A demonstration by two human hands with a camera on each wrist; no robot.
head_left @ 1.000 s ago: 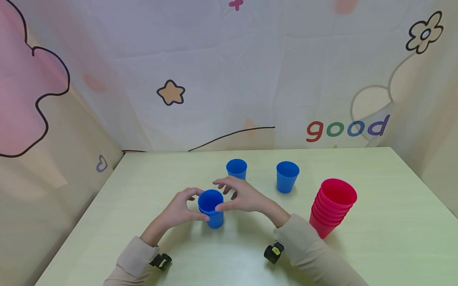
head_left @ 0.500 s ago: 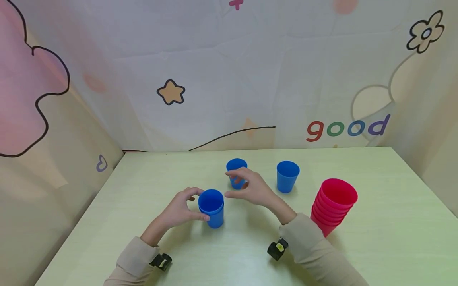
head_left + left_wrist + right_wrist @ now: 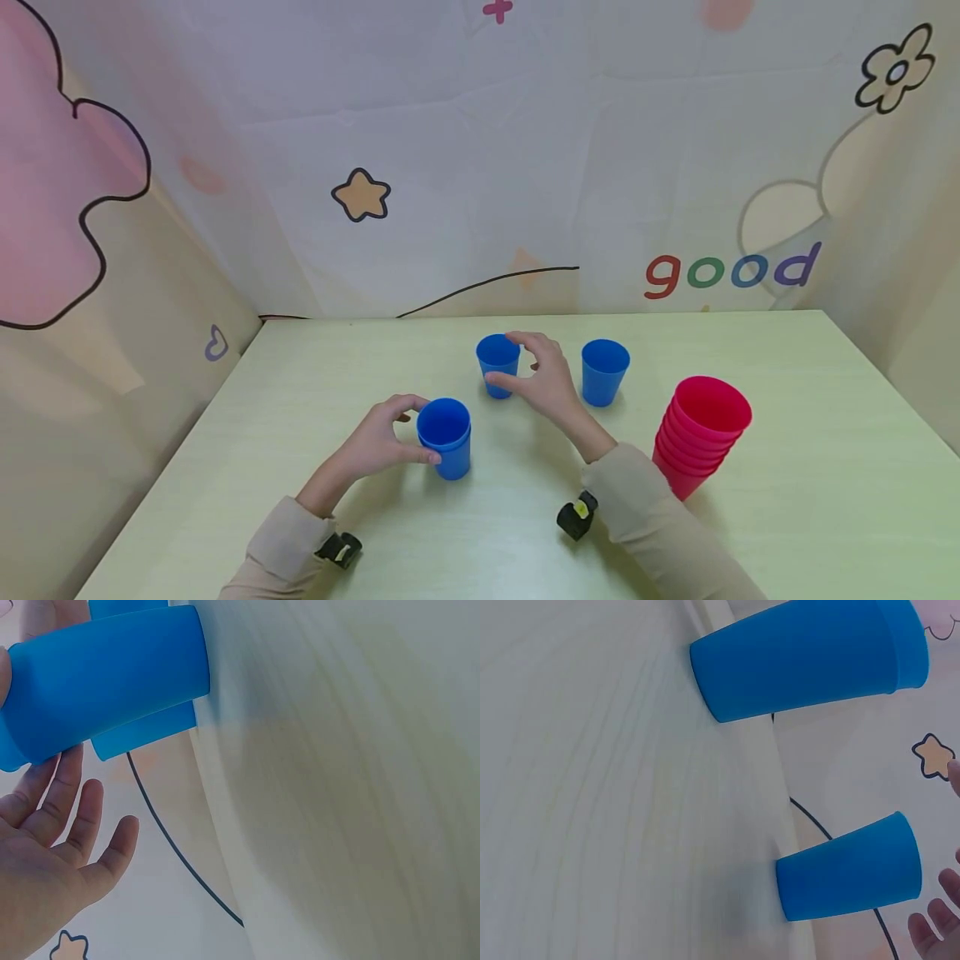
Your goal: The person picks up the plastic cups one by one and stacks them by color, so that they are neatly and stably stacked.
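In the head view, my left hand (image 3: 390,435) holds a nested pair of blue cups (image 3: 453,460) upright on the table, thumb in front and fingers behind the upper rim. The left wrist view shows this blue stack (image 3: 112,675) large, the other fingers spread below it. My right hand (image 3: 551,379) is at a single blue cup (image 3: 497,358) farther back, its thumb overlapping the front and its forefinger by the right rim. From the right wrist, that single cup (image 3: 847,870) stands apart from the half-curled fingers (image 3: 943,919).
Another blue cup (image 3: 603,373) stands upright to the right of my right hand. A stack of several red cups (image 3: 693,433) is beside the right forearm. A printed cloth backdrop (image 3: 465,167) rises behind the pale table (image 3: 817,433).
My right hand has moved away from the nested blue cups, back and rightward to the single blue cup behind. The left hand keeps its hold on the pair.
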